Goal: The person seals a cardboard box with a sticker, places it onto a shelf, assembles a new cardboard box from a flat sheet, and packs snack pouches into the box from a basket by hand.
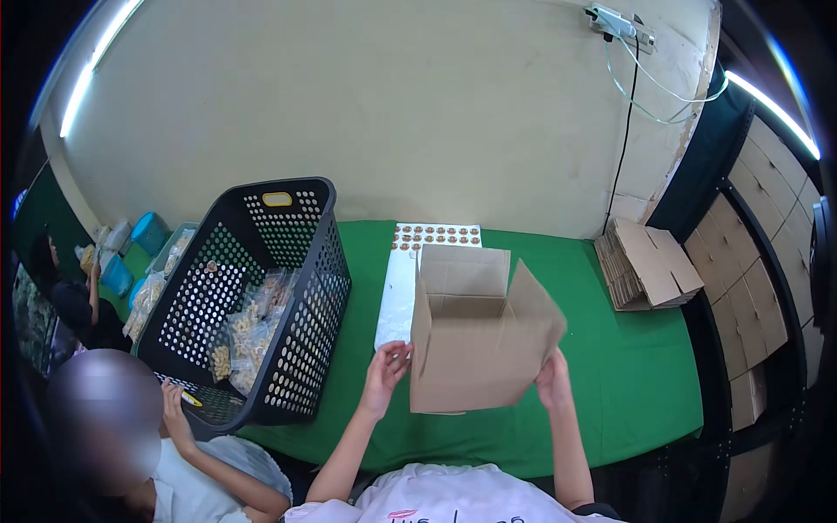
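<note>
An open cardboard box (475, 366) is held above the green-covered table, its top flaps raised and spread. My left hand (386, 375) grips the box at its left side, fingers curled at the edge. On the right side my right hand (552, 376) holds the box, its fingers partly hidden behind the cardboard. Behind the box lies a white sheet (397, 301) with rows of round brown stickers (436, 235) at its far end, partly covered by the box.
A black perforated basket (301, 349) with bagged snacks (253, 331) stands left. A co-worker's hand (177, 414) touches its near edge. Flattened cartons (649, 266) are stacked at the right on the green table (645, 375). Another person (74, 288) is at far left.
</note>
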`<state>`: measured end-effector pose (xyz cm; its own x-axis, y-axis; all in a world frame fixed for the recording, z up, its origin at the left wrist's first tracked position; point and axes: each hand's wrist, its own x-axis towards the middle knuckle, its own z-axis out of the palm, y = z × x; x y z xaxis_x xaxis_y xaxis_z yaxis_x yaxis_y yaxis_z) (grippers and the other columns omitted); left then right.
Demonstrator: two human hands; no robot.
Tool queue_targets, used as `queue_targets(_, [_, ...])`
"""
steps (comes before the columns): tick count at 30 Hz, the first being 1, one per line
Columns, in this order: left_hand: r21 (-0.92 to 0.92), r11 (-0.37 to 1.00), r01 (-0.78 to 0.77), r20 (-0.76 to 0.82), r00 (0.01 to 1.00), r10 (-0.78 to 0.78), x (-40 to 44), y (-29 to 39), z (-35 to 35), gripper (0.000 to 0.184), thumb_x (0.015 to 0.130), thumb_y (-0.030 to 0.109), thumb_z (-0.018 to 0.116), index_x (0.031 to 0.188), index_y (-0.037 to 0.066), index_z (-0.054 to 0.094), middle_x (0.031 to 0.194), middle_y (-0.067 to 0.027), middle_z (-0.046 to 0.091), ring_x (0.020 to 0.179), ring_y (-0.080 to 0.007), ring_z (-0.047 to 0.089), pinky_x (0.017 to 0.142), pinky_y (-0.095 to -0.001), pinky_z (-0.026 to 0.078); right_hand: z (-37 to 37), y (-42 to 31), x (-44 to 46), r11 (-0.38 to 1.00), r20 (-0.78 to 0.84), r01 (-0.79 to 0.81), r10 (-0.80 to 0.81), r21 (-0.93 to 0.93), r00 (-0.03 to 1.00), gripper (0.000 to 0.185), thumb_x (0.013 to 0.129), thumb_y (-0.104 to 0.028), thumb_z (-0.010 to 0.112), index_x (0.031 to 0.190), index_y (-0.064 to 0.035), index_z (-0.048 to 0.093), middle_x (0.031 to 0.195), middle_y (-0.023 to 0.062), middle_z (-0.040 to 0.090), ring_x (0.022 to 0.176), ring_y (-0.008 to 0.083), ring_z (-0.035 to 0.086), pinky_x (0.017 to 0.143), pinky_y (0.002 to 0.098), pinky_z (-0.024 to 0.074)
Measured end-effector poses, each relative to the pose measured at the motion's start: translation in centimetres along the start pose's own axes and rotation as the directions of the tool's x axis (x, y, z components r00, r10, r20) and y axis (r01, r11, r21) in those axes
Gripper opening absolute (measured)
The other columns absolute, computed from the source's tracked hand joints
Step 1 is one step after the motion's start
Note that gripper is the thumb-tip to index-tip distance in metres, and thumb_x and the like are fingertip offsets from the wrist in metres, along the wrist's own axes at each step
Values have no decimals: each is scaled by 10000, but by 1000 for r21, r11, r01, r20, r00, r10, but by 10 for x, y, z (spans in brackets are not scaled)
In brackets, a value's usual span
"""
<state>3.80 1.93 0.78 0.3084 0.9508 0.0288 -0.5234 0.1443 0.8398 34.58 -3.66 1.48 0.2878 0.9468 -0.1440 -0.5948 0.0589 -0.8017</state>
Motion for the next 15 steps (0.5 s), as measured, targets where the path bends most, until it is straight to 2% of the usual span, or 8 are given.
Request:
queue_targets(1, [52,998,21,-51,999,-18,-3,-8,2,409,947,364,349,1197,47,414,1244,-94,443,1200,-193,408,1007,-335,306,6,10,-4,1000,-119,2,1,26,993,241,914,-240,447,1013,-47,552,1058,43,568,948,129,544,791,302,457])
queue_targets(4, [179,982,64,-159,987,-36,-11,-33,-1,384,939,364,392,1173,60,410,1085,-42,489,1032,-129,487,910,-284,372,-16,46,-1,978,-17,34,-38,-206,999,239,929,-232,423,1061,-51,507,1002,27,562,901,117,547,794,293,457])
queue_targets(5, [184,977,104,-190,979,-68,-15,-40,-6,378,937,365,399,1166,64,411,1059,-35,488,998,-116,492,884,-273,384,-20,58,-2,976,-64,15,-29,-216,998,172,927,-210,440,955,-58,514,895,4,551,829,89,546,736,265,465])
queue_targets(7, [170,978,118,-189,978,-85,-16,-51,-14,372,932,387,407,1142,80,415,1003,-26,476,919,-87,490,797,-248,414,-29,75,-6,964,-60,-22,7,-265,998,161,925,-210,448,904,-65,513,844,-5,545,773,79,539,695,253,465])
queue_targets(8, [156,979,131,-200,975,-98,-18,-54,-16,374,933,390,405,1146,82,408,1004,-28,476,920,-87,489,796,-247,414,-33,81,-7,956,-60,-41,25,-290,998,161,924,-210,452,878,-69,513,818,-9,542,746,74,536,675,247,466])
queue_targets(9, [140,979,144,-210,971,-113,-20,-57,-17,377,933,392,403,1150,84,402,1006,-31,477,920,-87,488,796,-246,413,-14,76,-15,966,-126,-68,37,-250,991,244,900,-226,515,703,-88,472,667,-48,431,606,40,366,537,224,328])
queue_targets(12, [128,964,233,-224,954,-201,-27,-67,-25,418,924,424,406,1170,88,375,1051,-43,464,972,-104,474,834,-259,396,-28,84,-17,924,-54,-111,98,-366,994,152,911,-215,471,833,-88,501,765,-21,519,687,61,506,613,223,431])
queue_targets(15, [102,954,283,-214,942,-257,-30,-69,-25,487,904,455,429,1211,87,339,1133,-62,432,1072,-141,435,909,-289,355,-23,80,-23,934,-76,-184,169,-305,983,170,908,-234,468,832,-85,498,778,-21,518,726,59,502,645,222,421])
